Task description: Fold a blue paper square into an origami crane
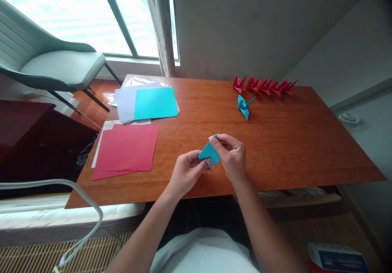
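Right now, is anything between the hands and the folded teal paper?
Nothing visible. The left hand and right hand both pinch the teal paper above the table; the red sheets lie off to the left.

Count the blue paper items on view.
3: a flat blue sheet atop the pale stack; a blue crane beside the red cranes; a folded blue piece held between left hand and right hand. Others may hide in the stacks.

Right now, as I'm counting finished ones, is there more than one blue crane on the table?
No, one blue crane sits by the red cranes; the left hand and right hand hold only a folded blue piece.
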A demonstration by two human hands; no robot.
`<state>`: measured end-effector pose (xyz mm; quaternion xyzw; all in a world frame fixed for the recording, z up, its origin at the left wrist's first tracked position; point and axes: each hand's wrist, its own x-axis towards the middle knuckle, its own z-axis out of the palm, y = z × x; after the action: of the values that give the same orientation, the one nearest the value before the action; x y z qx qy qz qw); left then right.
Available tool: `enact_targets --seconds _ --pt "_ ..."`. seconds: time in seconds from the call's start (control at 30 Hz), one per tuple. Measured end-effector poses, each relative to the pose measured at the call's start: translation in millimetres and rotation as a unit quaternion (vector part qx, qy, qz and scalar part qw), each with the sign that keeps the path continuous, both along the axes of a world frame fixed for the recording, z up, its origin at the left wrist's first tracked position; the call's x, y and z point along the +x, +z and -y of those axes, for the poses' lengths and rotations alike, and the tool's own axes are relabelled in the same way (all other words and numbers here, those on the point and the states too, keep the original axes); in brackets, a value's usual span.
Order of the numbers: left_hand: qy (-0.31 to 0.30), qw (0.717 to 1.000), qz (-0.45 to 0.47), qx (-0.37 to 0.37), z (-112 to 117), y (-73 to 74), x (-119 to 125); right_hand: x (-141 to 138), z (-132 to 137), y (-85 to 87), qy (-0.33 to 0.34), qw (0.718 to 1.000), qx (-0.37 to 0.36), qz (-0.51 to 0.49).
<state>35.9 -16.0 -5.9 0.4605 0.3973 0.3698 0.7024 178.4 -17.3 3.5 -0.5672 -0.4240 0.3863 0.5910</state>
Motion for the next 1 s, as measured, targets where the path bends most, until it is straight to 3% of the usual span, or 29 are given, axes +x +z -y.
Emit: enact_targets --seconds 0.13,0.33,0.53,0.83,1.0 --pt "0.003 1.000 0.009 0.006 2.2 -1.0 -0.7 -0.1 -0.8 3.2 -0.012 1.000 0.012 -0.020" --pt "-0.013 0.998 -0.010 0.056 4.0 -0.8 -7.0 -1.5 -1.8 5.6 0.032 0.999 -0.006 -0.024" --pt "0.075 0.994 -0.002 0.074 4.3 -8.1 -5.0 -2.0 13.4 -7.3 0.074 0.997 -0.009 0.027" --pt "0.031 0.996 -0.005 0.079 3.5 -5.0 -3.8 7.8 26.2 -11.5 0.042 0.994 0.022 0.097" --pt "0.039 0.996 0.003 0.084 4.5 -4.2 -5.1 0.1 27.8 -10.1 -0.022 0.983 0.046 0.177"
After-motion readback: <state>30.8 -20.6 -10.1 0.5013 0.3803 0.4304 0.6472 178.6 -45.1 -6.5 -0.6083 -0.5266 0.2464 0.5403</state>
